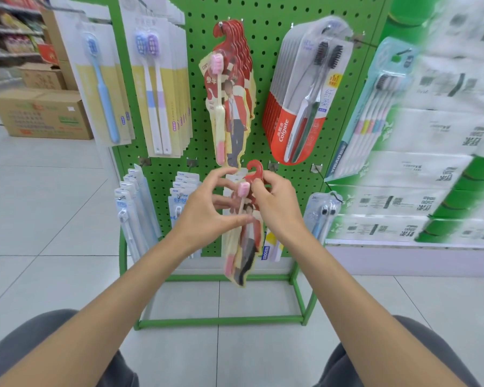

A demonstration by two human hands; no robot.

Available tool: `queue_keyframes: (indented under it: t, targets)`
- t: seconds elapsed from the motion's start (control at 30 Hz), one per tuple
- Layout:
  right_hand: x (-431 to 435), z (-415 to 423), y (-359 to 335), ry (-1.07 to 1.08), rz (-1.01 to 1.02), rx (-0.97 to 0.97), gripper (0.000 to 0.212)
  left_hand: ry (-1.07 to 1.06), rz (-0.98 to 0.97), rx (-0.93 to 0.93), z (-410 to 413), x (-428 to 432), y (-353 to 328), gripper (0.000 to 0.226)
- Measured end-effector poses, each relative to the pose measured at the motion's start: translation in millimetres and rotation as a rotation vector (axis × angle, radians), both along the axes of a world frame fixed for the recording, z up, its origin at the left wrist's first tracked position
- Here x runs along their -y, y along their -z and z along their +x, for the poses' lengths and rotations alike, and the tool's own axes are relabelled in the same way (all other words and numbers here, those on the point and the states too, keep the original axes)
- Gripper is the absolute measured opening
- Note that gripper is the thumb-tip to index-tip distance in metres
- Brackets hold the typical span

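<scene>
Left hand (204, 210) and right hand (277, 205) meet low in front of the green pegboard rack (266, 65), which stands on the tiled floor and fills the middle of the view. Both hands hold one carded toothbrush pack (246, 247) just off the board.

Up on the right of the rack hang the Colgate twin packs (299, 107). Left of them, a stack of matching red cards (235, 107) is threaded on its peg. The held pack looks like one of that stack, so it is probably being brought to a peg or taken from one.

The left hand's thumb presses the card's front near mid-length, with its other fingers curled loosely beside and behind, which steadies the long card. The right hand pinches the upper edge beside the red hook-shaped tab (256, 169), probably to steer that tab onto a peg.

The pack's long axis runs nearly upright, leaning slightly. The tab is at the top and the tail points down toward the floor. Its pink brush head (244, 188) sits just under the tab, and the printed face is turned toward the camera.
</scene>
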State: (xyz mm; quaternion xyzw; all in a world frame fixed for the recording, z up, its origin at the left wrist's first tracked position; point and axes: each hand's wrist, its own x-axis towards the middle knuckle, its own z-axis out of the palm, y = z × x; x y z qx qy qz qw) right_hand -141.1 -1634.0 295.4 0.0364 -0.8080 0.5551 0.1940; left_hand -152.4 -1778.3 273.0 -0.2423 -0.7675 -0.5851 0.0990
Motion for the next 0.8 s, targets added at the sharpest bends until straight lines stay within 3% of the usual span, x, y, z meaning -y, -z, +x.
queue_keyframes:
  t: [0.13, 0.27, 0.43, 0.57, 0.7, 0.8]
  targets:
    - [-3, 4, -8, -0.025, 0.035, -0.039, 0.025, -0.186, -0.079, -0.078, -7, 1, 0, 0.071]
    - [-3, 2, -19, -0.059, 0.072, -0.093, 0.027, -0.122, -0.054, -0.018, -10, -1, -10, 0.056]
    - [-15, -3, -57, -0.045, 0.253, -0.221, 0.056, -0.120, -0.056, -0.105, -13, 0, -50, 0.052]
    - [-22, -6, -114, -0.013, 0.284, -0.321, 0.049, -0.196, -0.099, -0.272, -23, 3, -99, 0.051]
    - [-29, -12, -177, 0.026, 0.256, -0.421, 0.047, -0.298, 0.005, -0.337, -37, 0, -145, 0.030]
    - [-29, -15, -224, 0.079, 0.288, -0.522, 0.046, -0.370, 0.069, -0.319, -50, -2, -174, 0.027]
